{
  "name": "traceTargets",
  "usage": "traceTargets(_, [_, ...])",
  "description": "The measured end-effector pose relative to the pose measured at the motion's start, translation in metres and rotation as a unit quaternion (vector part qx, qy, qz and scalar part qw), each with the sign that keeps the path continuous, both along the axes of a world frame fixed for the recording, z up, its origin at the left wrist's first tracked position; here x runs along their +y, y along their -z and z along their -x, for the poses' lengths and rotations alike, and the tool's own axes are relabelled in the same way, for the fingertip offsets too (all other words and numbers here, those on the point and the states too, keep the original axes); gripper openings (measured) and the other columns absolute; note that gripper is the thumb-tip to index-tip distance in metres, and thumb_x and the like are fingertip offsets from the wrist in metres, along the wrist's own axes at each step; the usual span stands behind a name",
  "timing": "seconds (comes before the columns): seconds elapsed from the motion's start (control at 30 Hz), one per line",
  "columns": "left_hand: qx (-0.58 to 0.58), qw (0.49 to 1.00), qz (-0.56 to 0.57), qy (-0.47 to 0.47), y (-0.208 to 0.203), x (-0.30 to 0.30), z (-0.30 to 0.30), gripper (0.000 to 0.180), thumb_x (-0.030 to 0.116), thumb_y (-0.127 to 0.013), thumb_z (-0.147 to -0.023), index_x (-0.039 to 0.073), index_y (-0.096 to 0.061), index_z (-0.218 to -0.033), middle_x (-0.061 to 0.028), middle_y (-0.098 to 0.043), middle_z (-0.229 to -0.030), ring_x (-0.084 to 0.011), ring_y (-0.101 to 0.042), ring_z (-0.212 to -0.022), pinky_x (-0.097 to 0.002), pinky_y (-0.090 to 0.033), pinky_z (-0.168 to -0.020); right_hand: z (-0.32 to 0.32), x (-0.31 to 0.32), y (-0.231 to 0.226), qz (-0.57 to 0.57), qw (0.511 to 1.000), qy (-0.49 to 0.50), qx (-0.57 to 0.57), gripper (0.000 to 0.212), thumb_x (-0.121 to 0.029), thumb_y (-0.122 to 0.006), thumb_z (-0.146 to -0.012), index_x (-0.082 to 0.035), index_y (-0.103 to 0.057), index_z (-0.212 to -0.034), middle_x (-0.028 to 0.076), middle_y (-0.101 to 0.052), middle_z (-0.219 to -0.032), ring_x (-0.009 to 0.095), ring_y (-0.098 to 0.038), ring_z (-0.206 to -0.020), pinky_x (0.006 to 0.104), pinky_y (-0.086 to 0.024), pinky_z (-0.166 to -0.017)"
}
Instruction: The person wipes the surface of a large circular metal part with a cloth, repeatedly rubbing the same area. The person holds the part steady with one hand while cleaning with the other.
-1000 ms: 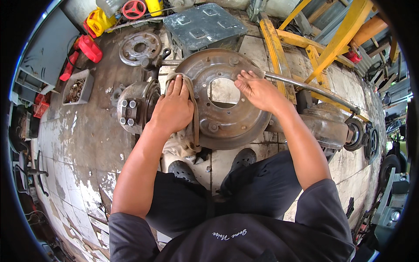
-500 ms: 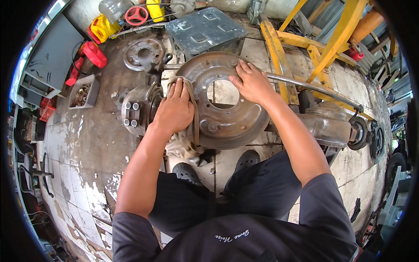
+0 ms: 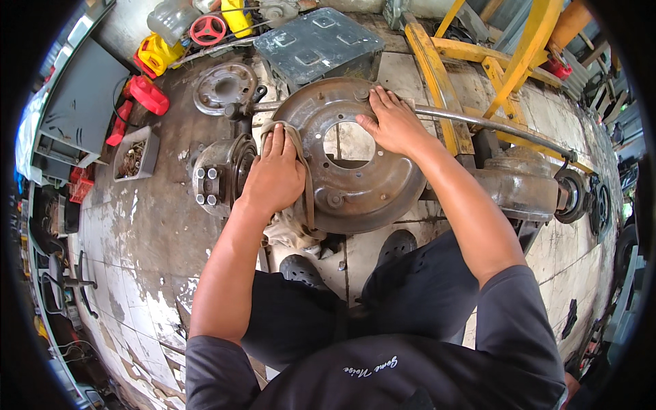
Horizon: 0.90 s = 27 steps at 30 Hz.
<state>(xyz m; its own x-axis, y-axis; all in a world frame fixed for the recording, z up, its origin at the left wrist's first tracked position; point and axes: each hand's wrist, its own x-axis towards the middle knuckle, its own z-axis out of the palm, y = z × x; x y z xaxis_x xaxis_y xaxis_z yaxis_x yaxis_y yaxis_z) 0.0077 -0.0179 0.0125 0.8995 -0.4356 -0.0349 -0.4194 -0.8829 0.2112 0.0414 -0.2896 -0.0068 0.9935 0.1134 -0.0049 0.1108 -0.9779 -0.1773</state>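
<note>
A round, rust-brown metal backing plate (image 3: 372,213) with a large centre hole stands before me, tilted up on an axle assembly. My left hand (image 3: 277,179) holds a beige rag (image 3: 307,195) against the plate's left side, its fingers stretched together over the cloth. The rag's loose end hangs below my palm. On the plate's upper right, my right hand (image 3: 396,126) rests with fingers apart and thumb near the centre hole. Just left of the plate is a hub with bolts (image 3: 207,183). A metal drum-shaped housing (image 3: 519,188) sits to the right.
A dark metal box (image 3: 321,44) stands behind the plate. Beyond my right hand are a long rod (image 3: 492,124) and a yellow steel frame (image 3: 437,89). On the left floor lie a round metal disc (image 3: 225,87), a grey bin (image 3: 137,154) and a red tool (image 3: 148,96).
The view has shifted slightly. Both hands keep nearly the same places on the rag and the plate.
</note>
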Motion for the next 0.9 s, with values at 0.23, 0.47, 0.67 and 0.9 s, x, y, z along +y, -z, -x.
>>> traceTargets(0.23, [0.002,1.0,0.005,0.009,0.001,-0.005,0.002,0.061,0.02,-0.041,-0.093,-0.015,-0.031,-0.143,-0.0347,-0.023,-0.153,-0.0444,-0.026,-0.143,-0.0438,-0.03,-0.116,0.009,-0.002,-0.002,0.024,1.0,0.006,0.006,0.078,-0.057,-0.032,-0.101,0.001,-0.024,-0.153,0.02,-0.021,-0.16,0.036,-0.022,-0.148,0.0481,-0.022,-0.119])
traceTargets(0.47, [-0.008,1.0,0.01,0.02,-0.001,0.001,0.001,0.06,0.018,-0.042,-0.093,-0.015,-0.031,-0.142,-0.0355,-0.023,-0.152,-0.0453,-0.026,-0.142,-0.0445,-0.03,-0.116,0.015,-0.001,-0.006,0.022,0.999,-0.005,0.027,0.079,-0.058,-0.029,-0.101,0.001,-0.023,-0.153,0.02,-0.02,-0.16,0.038,-0.021,-0.147,0.0478,-0.021,-0.12])
traceTargets(0.67, [-0.006,1.0,0.026,0.012,0.007,0.005,0.0,0.06,0.022,-0.042,-0.093,-0.012,-0.036,-0.141,-0.0308,-0.025,-0.155,-0.0433,-0.029,-0.143,-0.0494,-0.035,-0.112,0.027,0.003,-0.014,0.005,0.998,-0.026,0.051,0.078,-0.057,-0.028,-0.102,0.003,-0.024,-0.152,0.022,-0.022,-0.159,0.038,-0.022,-0.147,0.0466,-0.023,-0.119])
traceTargets(0.9, [0.006,1.0,0.011,0.011,0.001,0.002,0.0,0.06,0.019,-0.042,-0.093,-0.015,-0.031,-0.142,-0.0337,-0.022,-0.154,-0.0432,-0.024,-0.144,-0.0438,-0.03,-0.117,0.031,0.008,-0.02,0.015,0.998,0.009,0.055,0.077,-0.058,-0.028,-0.102,0.002,-0.031,-0.15,0.02,-0.025,-0.158,0.038,-0.027,-0.145,0.0466,-0.027,-0.117])
